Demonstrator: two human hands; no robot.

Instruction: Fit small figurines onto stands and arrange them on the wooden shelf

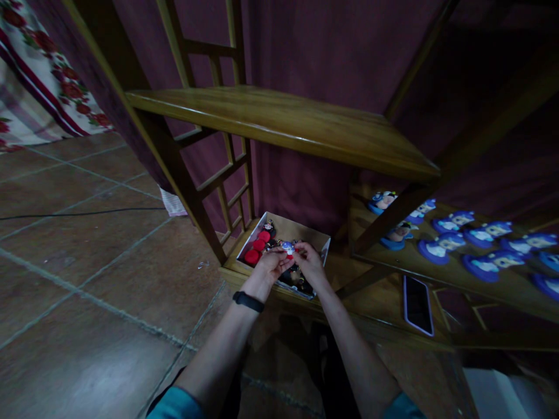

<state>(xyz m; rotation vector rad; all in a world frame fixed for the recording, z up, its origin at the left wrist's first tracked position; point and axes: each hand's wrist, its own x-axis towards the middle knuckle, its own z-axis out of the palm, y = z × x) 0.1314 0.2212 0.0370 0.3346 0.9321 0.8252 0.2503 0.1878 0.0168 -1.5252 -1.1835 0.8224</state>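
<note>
Between my two hands is a small figurine [287, 247], blue and white on top with red at its bottom. My left hand [271, 265] has its fingers closed on the figurine's left side. From the right, my right hand [309, 263] pinches the same piece. Both hands are over an open white cardboard box [321, 240] on the low shelf. Inside the box are red round pieces [253, 256] and several dark figurines [269, 226], partly hidden by my hands.
A wooden shelf board [279, 119] juts out above the box. To the right, several blue-based figurines [441, 247] stand on another shelf, with a phone [418, 305] lying below them. A black cable [82, 215] crosses the tiled floor at left.
</note>
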